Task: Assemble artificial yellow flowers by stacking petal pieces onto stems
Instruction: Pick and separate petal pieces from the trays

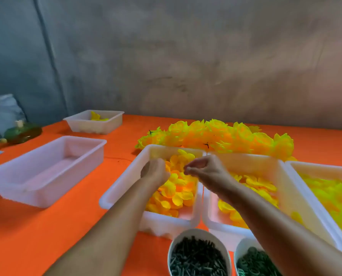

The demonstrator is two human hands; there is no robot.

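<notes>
Left hand (155, 169): curled into petals (176, 188) in tray (122, 184); hold unclear.
Right hand (203, 169): pinching thin stem (202, 191), hanging downward.
Relation: petals just left, below stem.

blur: left hand (155, 171) and right hand (203, 169) smeared, what the fingers hold unreadable | cut off: far-right white plastic tray of yellow petals (297, 170), two white cups of dark green parts (175, 243) at bottom edge | hidden: tray contents beneath forearms

You are at a simple craft workshop. White trays (46, 172) of yellow petals (178, 192) cover an orange table (66, 236), behind it a bare concrete wall (186, 66)
</notes>
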